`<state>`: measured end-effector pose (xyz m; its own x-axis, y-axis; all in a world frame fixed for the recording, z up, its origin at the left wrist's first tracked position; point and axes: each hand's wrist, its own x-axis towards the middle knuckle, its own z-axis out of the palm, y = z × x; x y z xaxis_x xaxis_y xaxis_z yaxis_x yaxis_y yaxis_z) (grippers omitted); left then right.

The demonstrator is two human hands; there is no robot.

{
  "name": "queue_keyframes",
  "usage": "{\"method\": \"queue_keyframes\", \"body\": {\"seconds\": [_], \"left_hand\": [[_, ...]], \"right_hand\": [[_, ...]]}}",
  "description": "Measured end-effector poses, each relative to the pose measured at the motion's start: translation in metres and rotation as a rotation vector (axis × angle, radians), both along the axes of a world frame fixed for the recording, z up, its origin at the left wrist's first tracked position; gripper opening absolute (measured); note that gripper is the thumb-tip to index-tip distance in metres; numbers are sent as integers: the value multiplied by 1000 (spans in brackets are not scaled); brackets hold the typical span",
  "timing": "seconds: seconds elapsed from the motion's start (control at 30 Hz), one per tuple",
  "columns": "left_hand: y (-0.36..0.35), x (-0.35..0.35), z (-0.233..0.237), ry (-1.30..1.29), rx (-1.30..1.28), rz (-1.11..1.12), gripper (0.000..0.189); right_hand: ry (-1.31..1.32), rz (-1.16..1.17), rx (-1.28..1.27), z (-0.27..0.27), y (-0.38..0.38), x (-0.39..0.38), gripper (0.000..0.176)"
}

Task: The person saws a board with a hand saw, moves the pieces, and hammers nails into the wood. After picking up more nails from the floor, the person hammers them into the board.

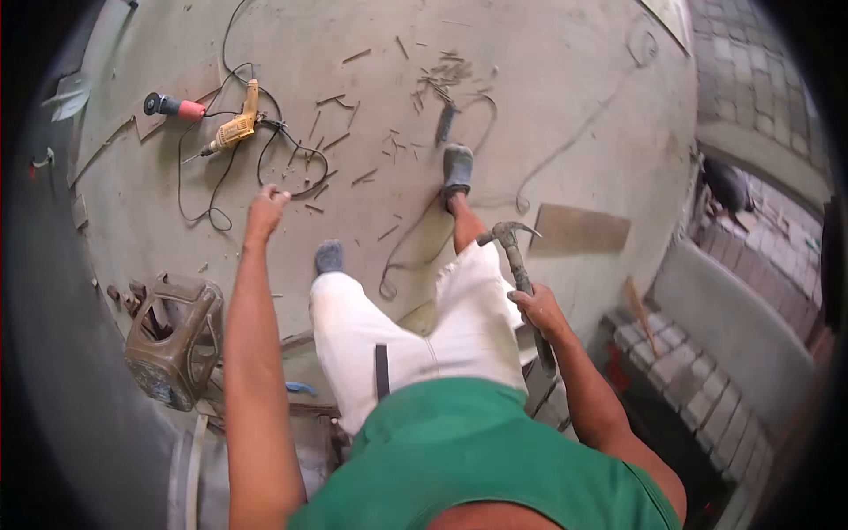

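The head view shows the right hand (541, 311) closed around the handle of a claw hammer (518, 268), which is held beside the leg in white trousers (477, 327), its head pointing away from the body. The left hand (267, 210) reaches forward with its fingers drawn together; whether they pinch anything, I cannot tell. Beyond it, a yellow drill (235, 131) lies on the floor (565, 79) beside a red-and-black power tool (177, 107), among cables and scattered thin strips (357, 56).
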<state>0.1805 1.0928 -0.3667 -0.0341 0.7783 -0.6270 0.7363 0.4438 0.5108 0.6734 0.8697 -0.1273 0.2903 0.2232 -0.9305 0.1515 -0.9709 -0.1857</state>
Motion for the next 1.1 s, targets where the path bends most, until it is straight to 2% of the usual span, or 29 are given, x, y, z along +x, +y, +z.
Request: {"method": "queue_keyframes", "body": {"seconds": [0.17, 0.23, 0.3, 0.47, 0.53, 0.57, 0.63, 0.67, 0.73, 0.87, 0.93, 0.97, 1.03, 1.07, 1.1], "left_hand": [[-2, 102, -108, -44, -183, 150, 53], [-9, 135, -162, -19, -174, 28, 49], [1, 175, -205, 54, -223, -79, 46], [46, 269, -288, 57, -222, -153, 40], [52, 289, -331, 195, 16, -335, 37], [55, 295, -354, 196, 2, -352, 37], [51, 307, -387, 407, 25, -528, 32], [51, 314, -391, 400, 11, -542, 32], [61, 328, -391, 423, -97, -396, 28], [58, 337, -399, 420, -118, -357, 25], [46, 328, -415, 438, 105, -442, 27], [46, 324, -423, 438, 112, -447, 27], [49, 319, -432, 370, 92, -266, 27], [57, 328, -427, 369, 99, -268, 27], [64, 340, -419, 152, -56, 225, 26]], "right_hand": [[83, 67, -124, -77, 80, 71, 25], [103, 142, -200, -95, 95, 94, 25], [121, 121, -251, -110, 101, 112, 26], [127, 142, -401, -128, 124, 145, 26], [79, 202, -368, -136, 126, 153, 23], [86, 186, -383, -139, 126, 156, 23], [90, 42, -459, -140, 124, 163, 21], [91, 31, -476, -142, 122, 165, 21], [81, -49, -476, -143, 119, 170, 20], [95, -44, -456, -146, 112, 177, 22], [100, -31, -444, -145, 111, 178, 22], [98, -9, -422, -146, 112, 179, 23], [93, -5, -427, -145, 121, 177, 23], [88, 4, -436, -146, 124, 177, 23], [86, 2, -432, -148, 125, 177, 23]]}}
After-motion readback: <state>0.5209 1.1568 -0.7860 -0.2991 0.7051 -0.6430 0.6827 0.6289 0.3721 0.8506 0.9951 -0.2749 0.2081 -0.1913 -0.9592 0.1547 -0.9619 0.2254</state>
